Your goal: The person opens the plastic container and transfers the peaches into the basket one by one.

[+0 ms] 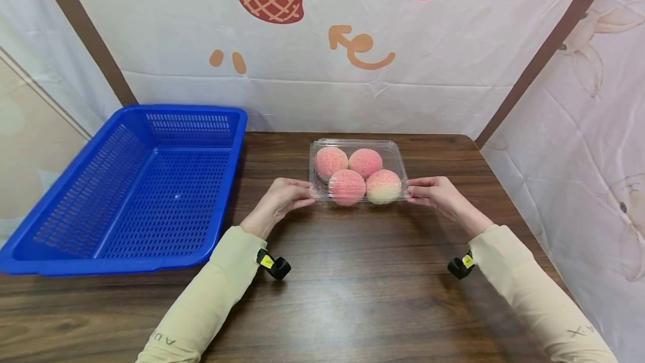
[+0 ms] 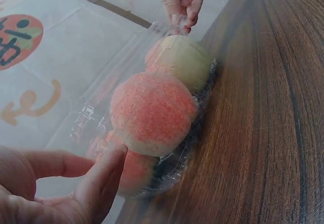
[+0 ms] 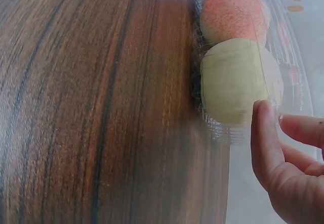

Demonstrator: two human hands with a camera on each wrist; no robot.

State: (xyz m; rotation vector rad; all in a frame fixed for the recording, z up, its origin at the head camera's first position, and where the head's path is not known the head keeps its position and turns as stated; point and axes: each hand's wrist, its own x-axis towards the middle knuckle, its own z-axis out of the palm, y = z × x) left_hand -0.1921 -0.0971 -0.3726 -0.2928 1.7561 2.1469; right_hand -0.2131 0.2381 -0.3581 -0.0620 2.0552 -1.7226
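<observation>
A clear plastic clamshell box (image 1: 392, 157) sits near the back of the wooden table, with several pink and cream peaches (image 1: 347, 187) inside. My left hand (image 1: 284, 198) pinches its near left corner at the rim, thumb and fingers on the plastic. At the near right corner, my right hand (image 1: 437, 195) pinches the rim in the same way. The left wrist view shows a pink peach (image 2: 152, 114) through the plastic, close to the left fingertips. A paler peach (image 3: 235, 82) lies beside the right fingertips in the right wrist view. Whether the lid is latched, I cannot tell.
A large blue plastic basket (image 1: 230, 178) with slotted sides stands on the left of the table, with nothing in it. A printed white cloth (image 1: 302, 99) hangs behind the table's back edge, and another cloth (image 1: 579, 144) hangs along the right.
</observation>
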